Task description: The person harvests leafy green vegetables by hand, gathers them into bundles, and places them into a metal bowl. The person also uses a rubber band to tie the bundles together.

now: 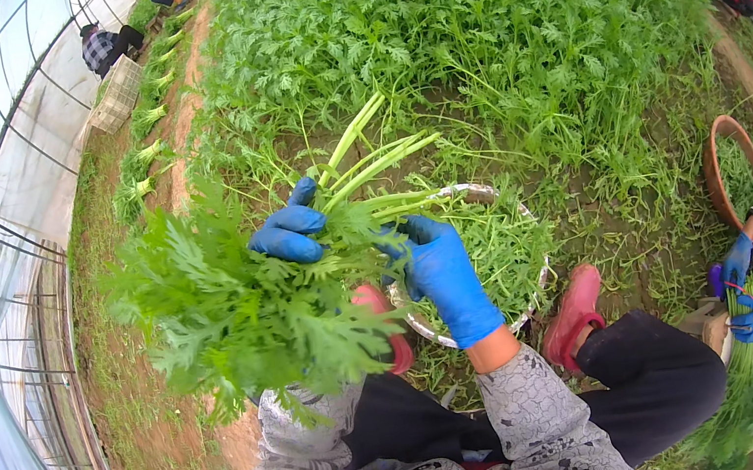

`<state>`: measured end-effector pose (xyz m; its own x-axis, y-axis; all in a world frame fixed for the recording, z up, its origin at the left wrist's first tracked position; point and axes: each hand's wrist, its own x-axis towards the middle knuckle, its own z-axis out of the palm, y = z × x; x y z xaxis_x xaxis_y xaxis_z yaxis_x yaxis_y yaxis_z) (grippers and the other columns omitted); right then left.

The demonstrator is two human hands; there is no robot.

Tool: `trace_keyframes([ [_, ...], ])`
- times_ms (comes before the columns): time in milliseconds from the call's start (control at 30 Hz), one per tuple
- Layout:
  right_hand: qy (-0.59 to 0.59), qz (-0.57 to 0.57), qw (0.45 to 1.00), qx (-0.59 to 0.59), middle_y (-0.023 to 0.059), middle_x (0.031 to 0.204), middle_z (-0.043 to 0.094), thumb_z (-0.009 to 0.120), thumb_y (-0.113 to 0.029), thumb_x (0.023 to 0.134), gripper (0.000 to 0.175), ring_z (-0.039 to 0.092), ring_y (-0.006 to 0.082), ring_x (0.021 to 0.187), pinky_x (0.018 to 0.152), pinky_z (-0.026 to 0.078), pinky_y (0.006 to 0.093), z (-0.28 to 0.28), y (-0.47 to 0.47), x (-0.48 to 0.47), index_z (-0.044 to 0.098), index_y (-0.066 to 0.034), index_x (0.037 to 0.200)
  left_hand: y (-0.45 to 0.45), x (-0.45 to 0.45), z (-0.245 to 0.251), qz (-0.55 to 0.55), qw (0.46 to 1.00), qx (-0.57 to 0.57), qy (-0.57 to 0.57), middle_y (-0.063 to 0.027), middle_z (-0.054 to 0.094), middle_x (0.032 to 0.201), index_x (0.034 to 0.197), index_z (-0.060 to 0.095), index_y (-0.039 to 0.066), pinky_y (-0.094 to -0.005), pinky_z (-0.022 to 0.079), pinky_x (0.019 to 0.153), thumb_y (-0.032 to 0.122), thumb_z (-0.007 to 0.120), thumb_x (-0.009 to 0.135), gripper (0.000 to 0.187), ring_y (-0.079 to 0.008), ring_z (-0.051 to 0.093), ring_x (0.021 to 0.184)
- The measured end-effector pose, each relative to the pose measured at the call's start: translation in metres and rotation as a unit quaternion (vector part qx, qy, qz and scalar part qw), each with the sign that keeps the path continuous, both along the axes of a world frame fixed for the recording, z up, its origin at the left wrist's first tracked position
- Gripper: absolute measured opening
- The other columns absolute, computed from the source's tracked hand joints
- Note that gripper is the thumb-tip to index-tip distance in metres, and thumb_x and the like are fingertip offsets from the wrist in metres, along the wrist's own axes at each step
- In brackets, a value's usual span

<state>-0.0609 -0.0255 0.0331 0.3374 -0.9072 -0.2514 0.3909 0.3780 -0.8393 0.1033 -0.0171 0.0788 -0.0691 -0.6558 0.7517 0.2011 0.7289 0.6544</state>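
Note:
A large bunch of leafy greens with deeply cut leaves point(230, 297) hangs to the left from my left hand point(290, 231), which wears a blue glove and is closed around it. Its pale stems point(379, 163) point up and to the right. My right hand point(438, 266), also in a blue glove, is at the lower side of the bunch with its fingers bent at a stem and leaves; its fingertips are partly hidden. Below the right hand stands a round, white-rimmed basin point(544, 274) full of loose leaves and stems point(498, 244), between my pink shoes point(577, 317).
A dense bed of growing greens point(444, 14) lies ahead. Tied-looking bunches point(134, 190) line the left path, near a crate point(116, 95) and a crouching person point(104, 47). At right, a co-worker's gloved hands point(750, 299) hold another bunch beside a brown basin point(714, 178).

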Motion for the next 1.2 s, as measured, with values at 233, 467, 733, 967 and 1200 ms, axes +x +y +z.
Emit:
trace_keyframes([
  [233, 0.167, -0.133, 0.966, -0.148, 0.0178, 0.086, 0.072, 0.066, -0.014, 0.085, 0.021, 0.068, 0.0254, 0.072, 0.068, 0.052, 0.0349, -0.048, -0.018, 0.013, 0.070, 0.0002, 0.100, 0.004, -0.007, -0.009, 0.060, 0.996, 0.031, 0.066, -0.0115, 0.055, 0.114, 0.102, 0.052, 0.004, -0.0525, 0.030, 0.118, -0.009, 0.057, 0.090, 0.018, -0.0344, 0.046, 0.129],
  [467, 0.506, -0.137, 0.826, -0.207, 0.0201, 0.083, 0.069, 0.070, -0.026, 0.084, 0.027, 0.066, 0.0327, 0.072, 0.065, 0.051, 0.0399, -0.052, -0.010, -0.080, 0.070, -0.0006, 0.093, 0.000, 0.004, -0.002, 0.109, 0.983, 0.052, 0.139, -0.0102, 0.058, 0.130, 0.117, 0.062, 0.009, -0.0522, 0.033, 0.116, -0.010, 0.058, 0.089, 0.033, -0.0359, 0.045, 0.133],
  [733, 0.320, 0.074, 0.917, -0.225, 0.0194, 0.079, 0.066, 0.070, -0.035, 0.083, 0.034, 0.064, 0.0362, 0.071, 0.065, 0.050, 0.0449, 0.013, -0.023, -0.059, 0.068, -0.0015, 0.087, -0.001, -0.022, 0.004, 0.193, 0.976, 0.082, 0.053, -0.0115, 0.056, 0.120, 0.113, 0.051, 0.002, -0.0330, 0.041, 0.107, -0.006, 0.057, 0.093, 0.022, -0.0244, 0.053, 0.123],
  [967, 0.425, -0.215, 0.774, -0.418, 0.0128, 0.079, 0.061, 0.066, -0.021, 0.085, 0.017, 0.064, 0.0306, 0.069, 0.056, 0.050, 0.0412, 0.001, 0.002, -0.060, 0.064, -0.0085, 0.095, -0.007, -0.027, 0.006, 0.172, 0.984, 0.026, 0.049, -0.0130, 0.057, 0.125, 0.115, 0.052, 0.002, -0.0359, 0.042, 0.107, -0.003, 0.056, 0.095, 0.021, -0.0273, 0.054, 0.124],
  [1200, 0.453, -0.111, 0.687, -0.558, 0.0105, 0.081, 0.053, 0.071, -0.016, 0.080, 0.022, 0.059, 0.0307, 0.064, 0.054, 0.048, 0.0416, 0.022, 0.001, -0.034, 0.056, -0.0077, 0.094, -0.003, -0.027, -0.007, 0.259, 0.963, 0.074, -0.005, -0.0130, 0.056, 0.132, 0.120, 0.056, 0.006, -0.0426, 0.039, 0.110, -0.004, 0.057, 0.093, 0.029, -0.0298, 0.050, 0.129],
])
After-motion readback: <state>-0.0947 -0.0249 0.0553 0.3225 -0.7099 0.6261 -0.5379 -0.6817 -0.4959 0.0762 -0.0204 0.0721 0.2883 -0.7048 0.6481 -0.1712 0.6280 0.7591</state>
